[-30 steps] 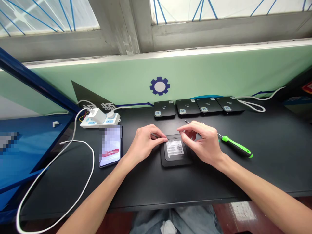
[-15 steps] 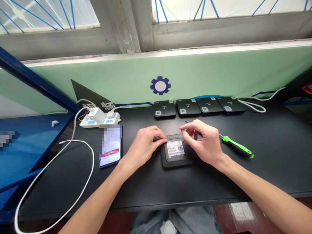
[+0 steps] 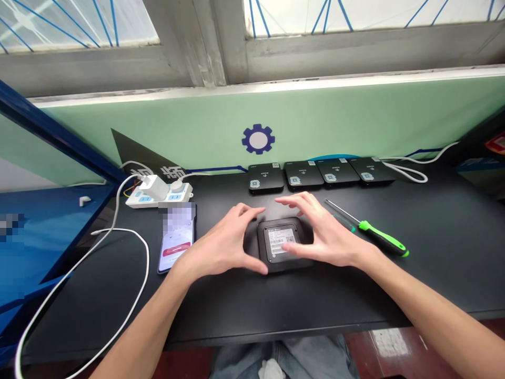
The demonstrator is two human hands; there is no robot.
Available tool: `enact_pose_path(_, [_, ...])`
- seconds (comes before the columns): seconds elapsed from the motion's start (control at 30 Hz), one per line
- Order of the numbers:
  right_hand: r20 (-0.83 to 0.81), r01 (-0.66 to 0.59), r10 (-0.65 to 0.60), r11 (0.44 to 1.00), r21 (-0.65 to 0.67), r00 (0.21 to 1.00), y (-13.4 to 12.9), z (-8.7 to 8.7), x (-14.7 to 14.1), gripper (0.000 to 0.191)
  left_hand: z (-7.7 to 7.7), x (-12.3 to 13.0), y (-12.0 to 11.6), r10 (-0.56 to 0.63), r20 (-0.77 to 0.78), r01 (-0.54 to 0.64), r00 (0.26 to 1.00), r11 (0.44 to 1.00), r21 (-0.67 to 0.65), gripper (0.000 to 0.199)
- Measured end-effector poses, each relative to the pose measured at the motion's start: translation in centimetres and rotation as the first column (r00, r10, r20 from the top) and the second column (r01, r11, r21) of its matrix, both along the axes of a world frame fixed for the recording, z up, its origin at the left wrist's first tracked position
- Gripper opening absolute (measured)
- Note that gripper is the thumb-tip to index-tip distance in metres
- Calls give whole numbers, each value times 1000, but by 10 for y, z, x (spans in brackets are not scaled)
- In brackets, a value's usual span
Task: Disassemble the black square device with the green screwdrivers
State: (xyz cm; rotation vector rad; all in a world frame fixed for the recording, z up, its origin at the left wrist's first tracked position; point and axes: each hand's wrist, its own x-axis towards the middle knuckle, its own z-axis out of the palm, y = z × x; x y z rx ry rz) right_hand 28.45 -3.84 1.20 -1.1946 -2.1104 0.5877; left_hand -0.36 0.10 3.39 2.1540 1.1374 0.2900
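A flat black square box [image 3: 282, 266] lies on the dark table, its underside up, with a white printed label [image 3: 276, 242] on it. My left hand [image 3: 226, 239] is open at the box's left side, thumb near the front left corner and fingers toward the back. Over the right side spreads my right hand [image 3: 321, 234], also open, its thumb above the label and partly covering it. Whether either hand touches the box I cannot tell. Right of my right hand lies a screwdriver [image 3: 384, 239] with a green and black handle. Beside its shaft is a small teal-ended object [image 3: 349, 223], partly hidden.
Several similar black boxes [image 3: 266, 178] stand in a row along the green back panel [image 3: 197, 126]. At left are a phone [image 3: 179, 231] with a lit screen, a white power strip [image 3: 136, 200] with a charger [image 3: 155, 187], and a looped white cable [image 3: 148, 258].
Both hands have opened from pinched fingers and spread around the box. A thin dark tip by my right fingers no longer shows there. More of the screwdriver's shaft is uncovered.
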Motion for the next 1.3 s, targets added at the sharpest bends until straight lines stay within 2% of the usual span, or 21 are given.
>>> enact_pose_path(0.03, [31, -70, 71, 997, -33, 997, 0, 0, 2, 102, 0, 0, -3, -47, -10, 47, 999, 999, -11, 134])
enact_pose_path(0.07, [60, -128, 132, 990, -64, 989, 0, 0, 4, 119, -1, 1, -6, -75, -15, 75, 997, 997, -15, 139])
enact_pose_path(0.13, [103, -204, 215, 973, -106, 971, 1, -1, 6, 131, -2, 6, -11, -99, -22, 99, 995, 995, -8, 131])
enact_pose_path(0.23, [115, -260, 272, 959, -110, 955, 3, -3, 7, 125, -2, 11, -14, -126, 13, 126, 992, 991, 34, 108])
enact_pose_path(0.3, [96, -257, 264, 963, -75, 960, 3, -1, 6, 119, -1, 12, -12, -146, 94, 141, 985, 988, 56, 102])
enact_pose_path(0.43, [99, -183, 182, 983, 3, 978, 1, 6, 0, 101, -1, 8, -2, -145, 206, 136, 968, 989, 57, 97])
enact_pose_path(0.67, [90, -151, 146, 987, 57, 985, -1, 6, -6, 91, -1, 4, 4, -119, 267, 131, 956, 991, -24, 91])
enact_pose_path(0.77, [66, -152, 147, 985, 76, 987, -1, 4, -5, 93, 1, 4, 2, -121, 322, 154, 939, 985, -78, 95])
enact_pose_path(0.87, [8, -115, 115, 987, 114, 993, -1, 4, -5, 96, 0, 4, 0, -27, 431, 137, 902, 964, -227, 107])
enact_pose_path(0.93, [-31, -70, 75, 989, 132, 997, -2, 4, -6, 95, -4, 4, 0, 77, 502, 134, 861, 919, -371, 113])
enact_pose_path(1.0, [-46, -30, 37, 990, 140, 998, -3, 5, -7, 93, -8, 4, 2, 165, 542, 122, 824, 883, -454, 110])
enact_pose_path(1.13, [-20, -12, 15, 990, 142, 1000, -4, 4, -9, 87, -12, 5, 8, 291, 542, 1, 788, 881, -473, 92])
enact_pose_path(1.3, [-5, -29, 30, 989, 144, 1000, -4, 2, -10, 87, -10, 7, 9, 346, 504, -62, 791, 865, -498, 84])
